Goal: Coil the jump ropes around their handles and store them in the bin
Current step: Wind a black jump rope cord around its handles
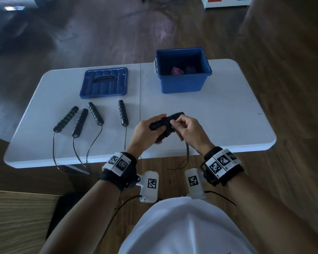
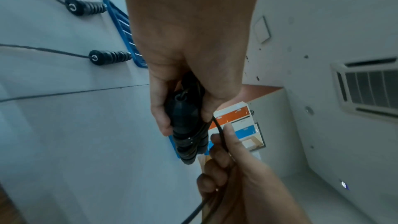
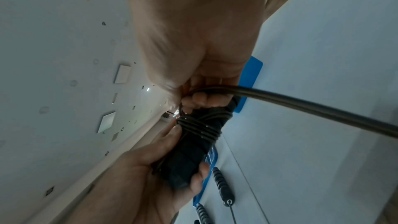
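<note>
My left hand [image 1: 148, 129] grips a pair of black jump-rope handles [image 1: 165, 123] held together above the table's near edge. Dark cord is wound several times around them [image 3: 199, 126]. My right hand [image 1: 184, 126] pinches the loose cord [image 3: 301, 103] right beside the handles; the rest of that cord hangs down off the table [image 1: 186, 154]. The blue bin [image 1: 184, 70] stands open at the back right with two coiled ropes, one pink [image 1: 177, 71], inside. Several more black handles [image 1: 96, 113] lie on the left of the table, their cords trailing over the edge.
The bin's blue lid [image 1: 104, 83] lies flat at the back left, behind the loose handles. The white folding table [image 1: 228, 114] has bare surface on its right half. Wooden floor surrounds it, and a wooden surface [image 1: 17, 217] sits at my lower left.
</note>
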